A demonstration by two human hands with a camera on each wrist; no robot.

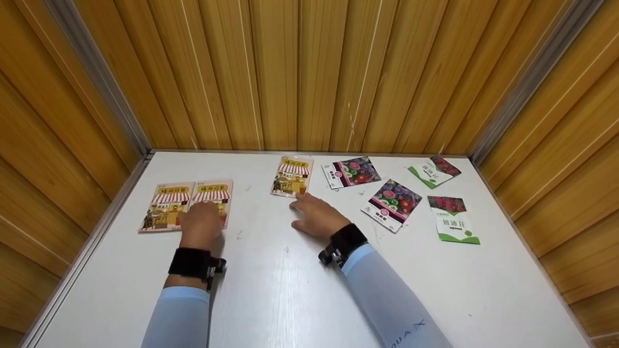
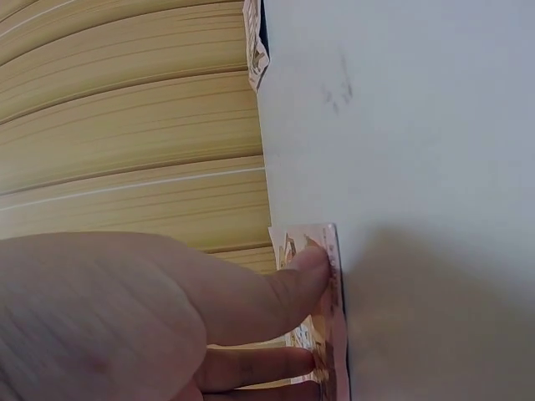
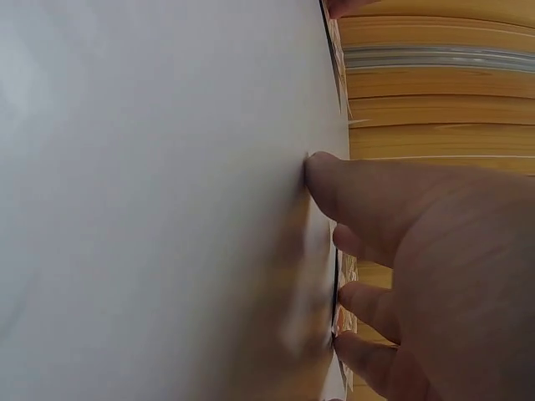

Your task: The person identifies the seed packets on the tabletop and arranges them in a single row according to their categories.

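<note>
At the left of the table, two flat pink packets with striped-awning shop pictures lie side by side. My left hand (image 1: 200,223) rests on the lower part of the inner pink packet (image 1: 211,193), hiding some of it. The left wrist view shows its thumb and fingers touching that packet's face (image 2: 334,313). The outer pink packet (image 1: 164,210) lies just left of the hand. A third matching packet (image 1: 291,177) lies farther back, near the middle. My right hand (image 1: 319,217) has its fingers spread at that packet's lower right corner, thumb on the table.
Two flower-picture seed packets, one farther back (image 1: 352,172) and one nearer (image 1: 392,205), lie right of my right hand. Beyond them are two green-and-white seed packets, one behind (image 1: 434,171) and one in front (image 1: 453,220). Wood-patterned walls (image 1: 319,72) enclose the white table (image 1: 285,299).
</note>
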